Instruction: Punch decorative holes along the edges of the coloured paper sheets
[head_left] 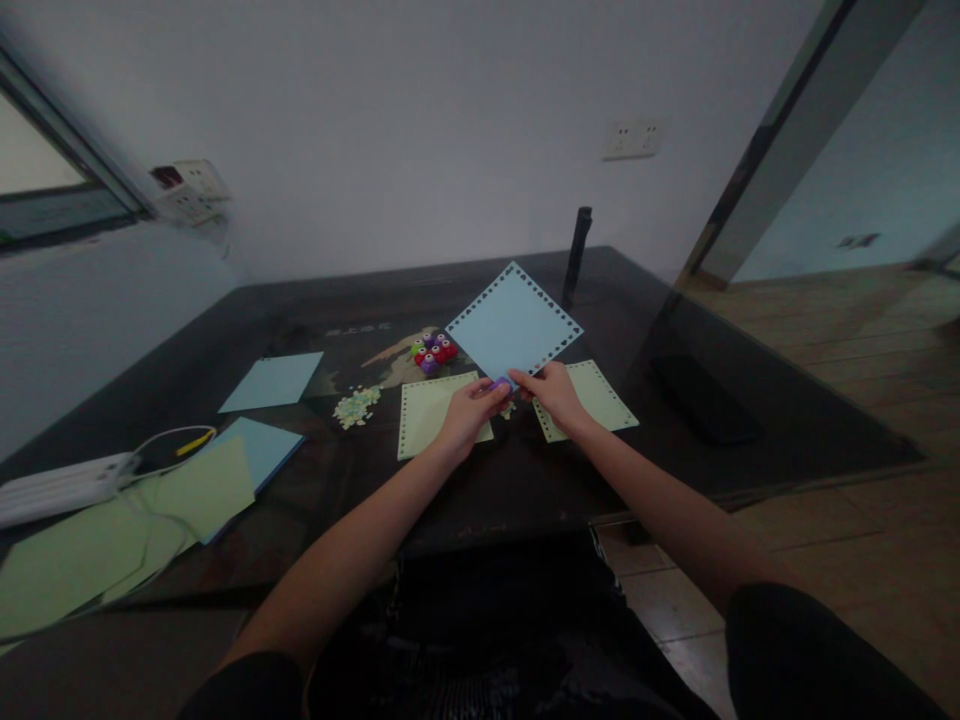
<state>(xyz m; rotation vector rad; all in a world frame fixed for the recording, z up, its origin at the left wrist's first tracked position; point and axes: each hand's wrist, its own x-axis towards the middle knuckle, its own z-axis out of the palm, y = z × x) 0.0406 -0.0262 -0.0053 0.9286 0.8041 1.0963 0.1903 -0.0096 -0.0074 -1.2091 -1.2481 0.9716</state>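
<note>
A blue sheet of paper point(514, 322) with punched holes along its edges is held up on a slant, one corner pointing down at my hands. My left hand point(474, 408) is closed on a small purple craft punch point(499, 384) at that lower corner. Thumb and fingers of my right hand point(553, 394) pinch the sheet beside the punch. Beneath my hands lie two pale green sheets with punched borders, a left green sheet point(424, 410) and a right green sheet point(600, 402). A few paper bits point(508, 411) show between my hands.
Several red, purple and green punches point(433, 352) cluster behind a heap of paper bits point(355, 406). Leftward are a blue sheet point(271, 382), stacked green paper point(82, 545) and a white power strip point(67, 488). A black post point(577, 255) and a dark flat object point(703, 398) stand rightward.
</note>
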